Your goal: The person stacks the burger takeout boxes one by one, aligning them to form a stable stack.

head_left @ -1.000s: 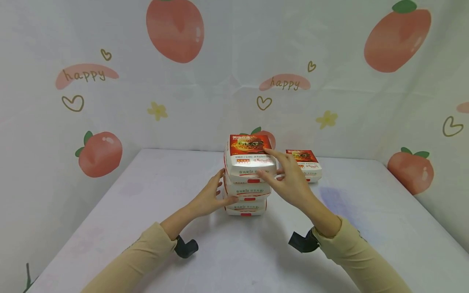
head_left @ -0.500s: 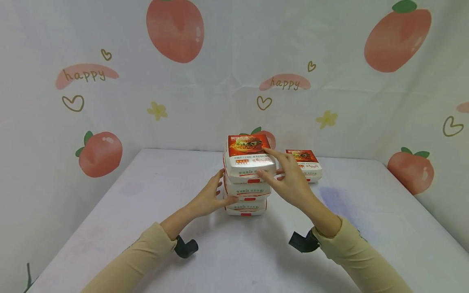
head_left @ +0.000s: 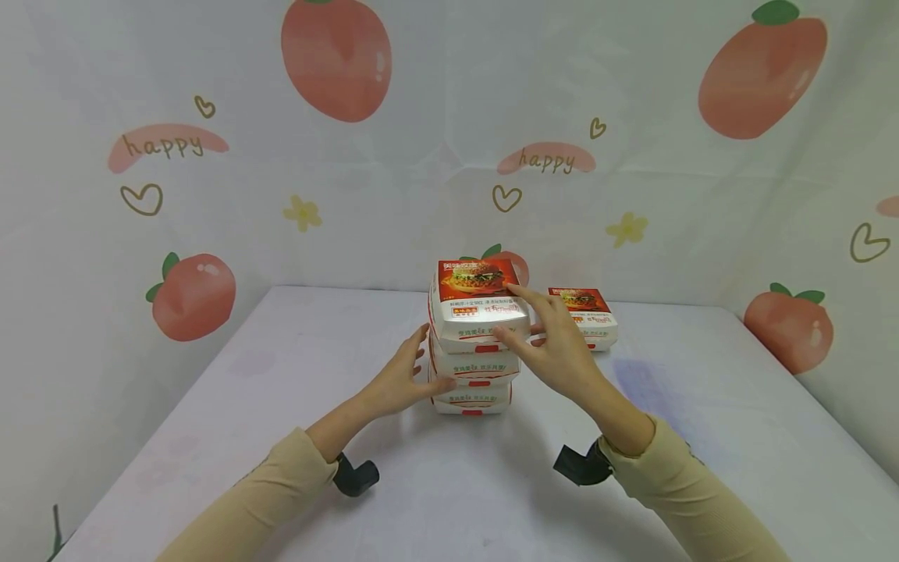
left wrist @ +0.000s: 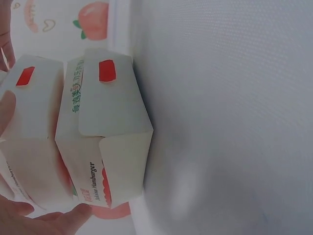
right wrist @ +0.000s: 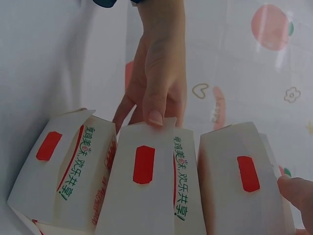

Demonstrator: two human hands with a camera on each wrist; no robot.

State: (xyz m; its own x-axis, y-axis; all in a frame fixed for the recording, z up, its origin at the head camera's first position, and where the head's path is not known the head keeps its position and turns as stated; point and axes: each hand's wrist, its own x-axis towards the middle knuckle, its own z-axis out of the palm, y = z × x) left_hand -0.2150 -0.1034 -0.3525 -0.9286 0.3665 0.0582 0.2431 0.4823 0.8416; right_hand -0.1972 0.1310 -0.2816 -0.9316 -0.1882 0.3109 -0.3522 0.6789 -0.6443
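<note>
Three white hamburger boxes stand stacked upright on the table. The top box [head_left: 477,308] has a red burger picture on its lid and overhangs the middle box [head_left: 474,365] a little. Below them is the bottom box [head_left: 472,398]. My left hand [head_left: 399,378] rests against the stack's left side, its thumb on the front of the middle box. My right hand [head_left: 558,343] holds the top box at its right front corner, index finger on the lid and thumb on the front. Its other fingers are partly hidden.
A fourth hamburger box [head_left: 583,318] sits alone at the back right, partly behind my right hand. The white-covered table [head_left: 337,328] ends at a fruit-printed backdrop [head_left: 393,187]. Black wrist mounts [head_left: 579,464] hang under both forearms.
Between one second and half a second ago, the top box shifted slightly to the left under my right hand. Since then, both hands and the stack have stayed nearly still.
</note>
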